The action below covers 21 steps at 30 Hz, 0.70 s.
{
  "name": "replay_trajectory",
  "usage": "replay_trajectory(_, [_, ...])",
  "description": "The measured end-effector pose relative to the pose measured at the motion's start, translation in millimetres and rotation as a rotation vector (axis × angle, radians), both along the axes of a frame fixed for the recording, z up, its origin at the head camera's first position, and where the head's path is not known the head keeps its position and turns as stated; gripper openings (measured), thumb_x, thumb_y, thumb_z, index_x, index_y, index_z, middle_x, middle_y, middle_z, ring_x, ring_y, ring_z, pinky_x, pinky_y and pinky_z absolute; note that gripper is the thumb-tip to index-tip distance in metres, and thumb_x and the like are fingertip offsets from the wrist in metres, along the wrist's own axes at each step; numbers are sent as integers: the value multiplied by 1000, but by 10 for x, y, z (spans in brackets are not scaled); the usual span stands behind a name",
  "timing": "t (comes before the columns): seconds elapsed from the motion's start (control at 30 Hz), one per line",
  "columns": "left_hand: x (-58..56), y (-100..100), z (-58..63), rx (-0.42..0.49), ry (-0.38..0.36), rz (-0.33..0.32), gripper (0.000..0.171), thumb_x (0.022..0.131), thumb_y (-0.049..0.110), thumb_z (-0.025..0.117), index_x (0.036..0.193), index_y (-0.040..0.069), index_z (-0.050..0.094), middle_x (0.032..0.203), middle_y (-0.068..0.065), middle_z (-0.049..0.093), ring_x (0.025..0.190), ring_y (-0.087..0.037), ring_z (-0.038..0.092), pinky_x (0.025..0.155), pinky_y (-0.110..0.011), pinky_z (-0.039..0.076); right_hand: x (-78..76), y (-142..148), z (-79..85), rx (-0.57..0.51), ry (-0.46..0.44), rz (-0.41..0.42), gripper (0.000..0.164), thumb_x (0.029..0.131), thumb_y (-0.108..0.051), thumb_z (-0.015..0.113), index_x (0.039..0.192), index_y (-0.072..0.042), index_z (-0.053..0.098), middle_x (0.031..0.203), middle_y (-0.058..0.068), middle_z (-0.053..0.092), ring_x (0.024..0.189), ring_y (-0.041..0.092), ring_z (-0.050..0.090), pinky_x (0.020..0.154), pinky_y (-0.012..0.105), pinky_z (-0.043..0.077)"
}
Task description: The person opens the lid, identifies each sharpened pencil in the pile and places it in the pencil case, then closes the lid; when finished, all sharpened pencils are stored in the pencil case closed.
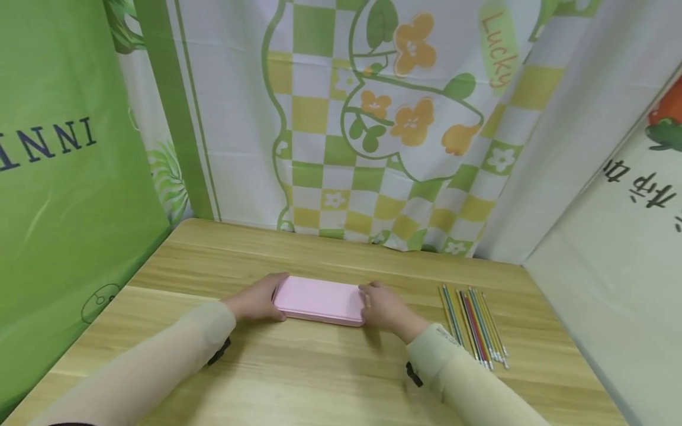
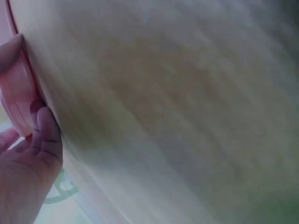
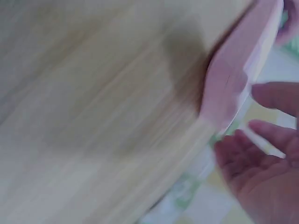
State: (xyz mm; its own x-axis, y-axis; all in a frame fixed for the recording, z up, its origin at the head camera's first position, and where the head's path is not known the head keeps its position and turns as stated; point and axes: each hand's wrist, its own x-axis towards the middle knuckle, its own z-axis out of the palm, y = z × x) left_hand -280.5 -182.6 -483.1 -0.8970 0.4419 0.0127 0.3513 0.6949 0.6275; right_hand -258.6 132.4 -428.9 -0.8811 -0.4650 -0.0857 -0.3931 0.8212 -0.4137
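Observation:
A pink pencil case [image 1: 319, 299] with a seam along its side lies on the wooden table. My left hand [image 1: 260, 297] grips its left end, thumb along the near side and fingers round the end. The left wrist view shows that hand [image 2: 35, 158] with fingers bent against the pencil case [image 2: 17, 86]. At the opposite end, my right hand [image 1: 385, 307] is right beside the case, overlapping its corner in the head view. In the right wrist view this hand [image 3: 264, 158] has loosely spread fingers and its thumb near the pencil case [image 3: 229, 77].
Several pencils [image 1: 474, 325] in different colours lie loosely grouped on the table [image 1: 314, 378], to the right of my right hand. Behind the table's far edge hangs a checked, flowered curtain [image 1: 330, 118]. A green cloth [image 1: 64, 213] borders the left side, a pale printed one [image 1: 613, 284] the right.

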Motion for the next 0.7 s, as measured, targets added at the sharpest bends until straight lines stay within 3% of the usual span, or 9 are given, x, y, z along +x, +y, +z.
replay_trajectory(0.07, [13,-14,25,-7,1,-1,102,71,12,93,150,-17,36,152,-36,40,142,-51,38,119,-58,27,65,-140,9,54,117,93,38,97,-7,66,132,8,63,129,27,63,119,41,62,103,52,50])
replay_trajectory(0.23, [-1,-14,69,-3,-12,2,103,69,18,94,150,-15,39,151,-34,44,141,-50,41,118,-57,30,168,-423,-33,135,291,308,19,103,-13,63,116,0,70,115,15,70,111,30,67,97,43,54])
replay_trajectory(0.33, [-42,-7,87,15,-55,4,104,69,21,95,150,-13,40,151,-31,46,140,-46,43,118,-57,31,177,-493,-70,207,420,342,9,99,-13,69,101,-5,68,101,10,69,97,26,68,87,38,57])
replay_trajectory(0.47, [-66,5,133,35,-111,5,101,71,25,95,150,-11,43,146,-28,52,129,-38,53,113,-54,38,199,-535,-93,367,614,391,6,97,-9,69,95,-5,65,90,6,66,81,21,65,72,32,58])
replay_trajectory(0.57, [-63,-5,158,27,-129,9,97,73,28,94,150,-8,46,145,-27,54,125,-35,55,110,-55,42,212,-540,-119,455,749,433,5,97,-7,68,99,-4,65,90,6,67,78,18,65,67,28,58])
replay_trajectory(0.7, [-87,-32,174,32,-143,8,95,75,32,91,149,-7,48,146,-28,53,130,-39,53,111,-58,40,206,-527,-147,481,855,441,12,99,-10,66,109,-3,67,98,6,70,83,18,68,71,28,58])
